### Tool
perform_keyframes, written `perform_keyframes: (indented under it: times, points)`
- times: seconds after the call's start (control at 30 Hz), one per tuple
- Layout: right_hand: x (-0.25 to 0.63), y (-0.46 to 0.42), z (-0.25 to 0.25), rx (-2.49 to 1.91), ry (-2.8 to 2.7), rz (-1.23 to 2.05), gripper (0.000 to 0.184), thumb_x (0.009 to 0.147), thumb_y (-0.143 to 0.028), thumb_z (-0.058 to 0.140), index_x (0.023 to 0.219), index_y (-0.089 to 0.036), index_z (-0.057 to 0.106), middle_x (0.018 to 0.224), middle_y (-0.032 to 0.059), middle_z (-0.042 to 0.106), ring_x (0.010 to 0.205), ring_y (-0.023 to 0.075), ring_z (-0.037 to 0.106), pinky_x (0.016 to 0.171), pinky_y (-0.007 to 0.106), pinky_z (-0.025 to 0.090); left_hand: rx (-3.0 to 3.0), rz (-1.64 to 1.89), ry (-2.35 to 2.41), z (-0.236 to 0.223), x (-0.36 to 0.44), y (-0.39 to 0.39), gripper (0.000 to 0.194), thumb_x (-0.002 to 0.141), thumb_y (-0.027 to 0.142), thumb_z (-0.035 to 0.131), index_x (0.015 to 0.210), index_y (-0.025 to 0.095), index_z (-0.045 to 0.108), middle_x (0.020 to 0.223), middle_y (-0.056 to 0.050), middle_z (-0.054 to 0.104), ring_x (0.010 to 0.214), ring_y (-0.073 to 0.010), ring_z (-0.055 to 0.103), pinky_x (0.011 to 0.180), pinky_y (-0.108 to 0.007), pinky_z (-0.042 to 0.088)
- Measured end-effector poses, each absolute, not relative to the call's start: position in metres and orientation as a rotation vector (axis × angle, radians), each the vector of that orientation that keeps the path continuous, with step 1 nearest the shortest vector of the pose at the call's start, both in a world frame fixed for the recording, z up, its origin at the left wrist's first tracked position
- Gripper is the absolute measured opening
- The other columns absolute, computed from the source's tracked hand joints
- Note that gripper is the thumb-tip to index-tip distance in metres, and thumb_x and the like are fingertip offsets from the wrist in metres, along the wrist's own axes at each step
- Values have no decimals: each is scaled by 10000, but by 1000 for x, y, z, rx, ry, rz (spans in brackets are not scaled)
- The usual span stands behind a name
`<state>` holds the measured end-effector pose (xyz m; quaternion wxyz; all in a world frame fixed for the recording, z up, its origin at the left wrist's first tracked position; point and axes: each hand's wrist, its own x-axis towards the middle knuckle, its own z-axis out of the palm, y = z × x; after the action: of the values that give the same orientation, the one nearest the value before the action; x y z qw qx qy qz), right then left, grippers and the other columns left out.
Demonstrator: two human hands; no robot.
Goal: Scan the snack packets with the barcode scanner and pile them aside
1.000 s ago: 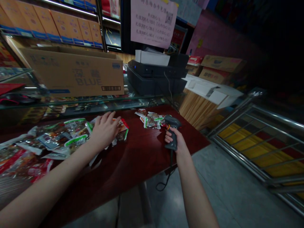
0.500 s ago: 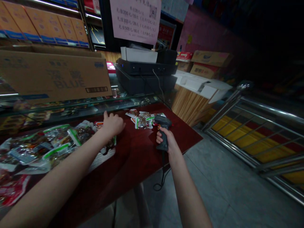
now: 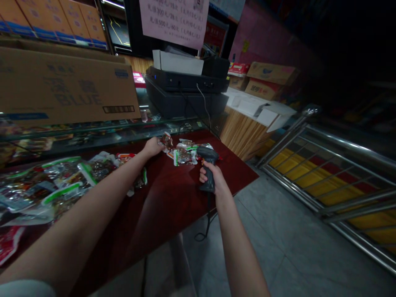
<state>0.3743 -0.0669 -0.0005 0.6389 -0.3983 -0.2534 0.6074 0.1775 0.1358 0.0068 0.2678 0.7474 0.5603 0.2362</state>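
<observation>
Grips a dark barcode scanner (image 3: 208, 154) in the right hand (image 3: 217, 176), just right of the middle of the frame, with fingers (image 3: 203, 177) curled tightly around its upright handle. Points its head leftward at the right end of a small group of shiny packets (image 3: 185, 156) lying near the centre on the dark red tabletop (image 3: 167, 202); cannot tell whether touching them. Has the left hand (image 3: 153, 147) just left of that group, at the edge of a brown-filled packet (image 3: 167, 141); fingers there largely hidden, so cannot tell whether pinching it or merely resting against it. Stretches the left forearm up from the lower left, across a larger heap of glossy packets (image 3: 58, 175) with green and red trim. Faces a printed carton (image 3: 72, 86) at upper left and a metal railing (image 3: 321, 213) at right.
</observation>
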Motion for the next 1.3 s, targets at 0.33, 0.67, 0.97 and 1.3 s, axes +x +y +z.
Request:
perform_keyframes:
  times: [0.33, 0.67, 0.97, 1.3]
  points:
    - [371, -72, 3, -875, -675, 1371, 336, 664, -352, 734, 750, -207, 443, 475, -95, 466, 314, 51, 359, 342, 191, 300, 1852, 919, 1036, 39, 115, 50, 503, 689, 287, 625, 1123, 143, 417, 907, -32, 595, 829, -175, 610, 763, -345, 518]
    - [291, -107, 14, -848, -852, 1487, 298, 723, -334, 705, 909, -181, 530, 491, -92, 475, 299, 60, 384, 339, 201, 318, 2135, 1038, 994, 28, 69, -9, 869, 729, 199, 573, 1485, 145, 147, 1207, -116, 594, 1067, -221, 608, 987, -406, 452]
    - [258, -106, 16, -893, -918, 1556, 290, 733, -323, 686, 926, -165, 537, 482, -94, 476, 296, 51, 377, 332, 185, 316, 2343, 1003, 1031, 10, 54, -2, 746, 731, 148, 522, 1444, 116, 304, 1450, -162, 439, 1346, -246, 413, 1131, -428, 308]
    - [239, -103, 17, -927, -926, 1580, 294, 704, -319, 689, 897, -158, 535, 466, -95, 473, 293, 52, 371, 329, 190, 324, 2339, 1012, 1046, 4, 54, -2, 769, 753, 162, 547, 1460, 106, 247, 1505, -178, 361, 1385, -254, 361, 1142, -430, 299]
